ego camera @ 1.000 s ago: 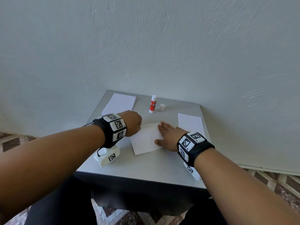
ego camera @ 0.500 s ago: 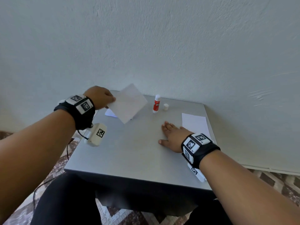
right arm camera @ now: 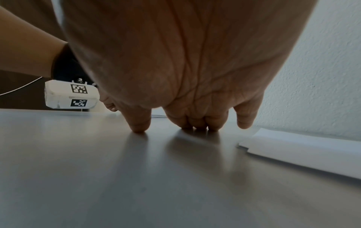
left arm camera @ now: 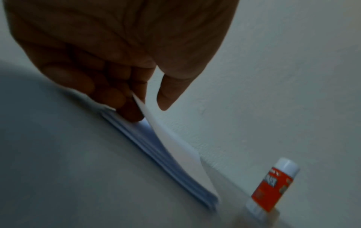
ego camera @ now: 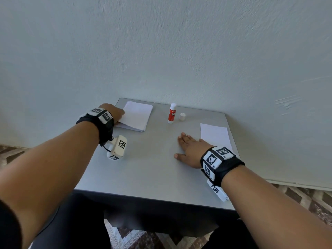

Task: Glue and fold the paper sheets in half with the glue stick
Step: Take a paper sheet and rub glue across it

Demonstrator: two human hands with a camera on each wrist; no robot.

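Observation:
My left hand (ego camera: 119, 114) is at the back left of the table, at the near left edge of a stack of white folded sheets (ego camera: 136, 118). In the left wrist view the top sheet (left arm camera: 175, 146) lies raised on my curled fingers (left arm camera: 117, 95), and the thumb stands just off it. The red and white glue stick (ego camera: 172, 113) stands upright and uncapped at the back middle, with its white cap (ego camera: 182, 116) beside it. My right hand (ego camera: 186, 146) lies flat on the bare table, fingers straight. White paper (ego camera: 214, 136) lies just to its right.
The grey table (ego camera: 152, 168) stands against a pale wall, and its front half is bare. The left wrist camera block (ego camera: 118, 147) hangs over the table's left side. Patterned floor shows to either side.
My left hand lifted the folded sheet from the table's middle, carried it to the back left and laid it on the stack. The right hand stayed flat where it was.

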